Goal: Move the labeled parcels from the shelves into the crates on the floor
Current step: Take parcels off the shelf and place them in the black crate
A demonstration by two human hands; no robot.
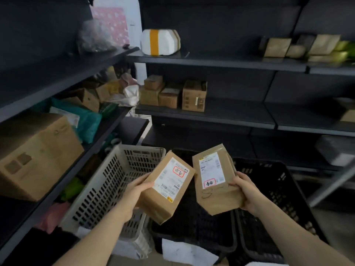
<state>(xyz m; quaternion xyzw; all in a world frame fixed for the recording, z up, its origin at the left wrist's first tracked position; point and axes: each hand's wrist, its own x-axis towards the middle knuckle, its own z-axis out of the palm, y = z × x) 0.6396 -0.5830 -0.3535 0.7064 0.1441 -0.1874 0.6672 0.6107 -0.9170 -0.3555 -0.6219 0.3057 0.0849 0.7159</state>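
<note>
The left brown cardboard parcel [165,189] and the right brown cardboard parcel [213,181] tilt in mid-air, white labels up, above the black plastic crates [278,181], beside a pale slotted crate [107,181].

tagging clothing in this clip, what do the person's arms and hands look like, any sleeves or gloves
Left arm and right arm are bare to the frame edge, no sleeves showing. Left hand and right hand wear no gloves; no watch, band or ring is visible.

Dark metal shelving [211,59] runs across the upper and middle frame, meeting a second dark rack [57,81] along the left edge. Between them, upper left of centre, a white surface [137,18] shows. Grey floor [342,237] lies lower right. The light is dim.
</note>
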